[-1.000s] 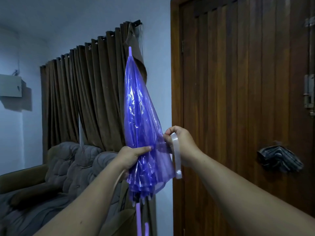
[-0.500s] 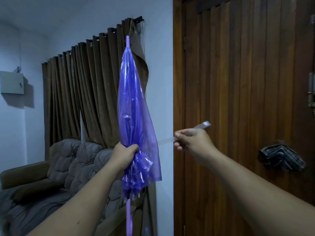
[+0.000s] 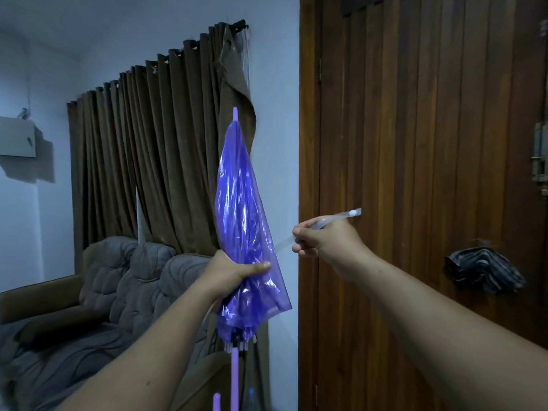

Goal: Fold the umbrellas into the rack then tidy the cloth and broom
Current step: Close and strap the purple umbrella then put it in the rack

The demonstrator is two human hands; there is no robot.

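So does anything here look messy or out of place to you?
Two things. The curtain's right edge is bunched and folded over on itself near the wall, not hanging straight. And a crumpled striped cloth sits against the wooden door at about handle height, an odd spot. The purple umbrella looks undamaged, just loosely gathered.

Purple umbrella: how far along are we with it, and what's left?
Done: the purple umbrella is collapsed, its canopy gathered and its tip up. In hand: the left hand grips the bunched canopy while the right hand pulls the clear closure strap out sideways, not yet wrapped round. Left: fasten the strap and rack it; no rack or broom is in view. A dark cloth hangs at the wooden door.
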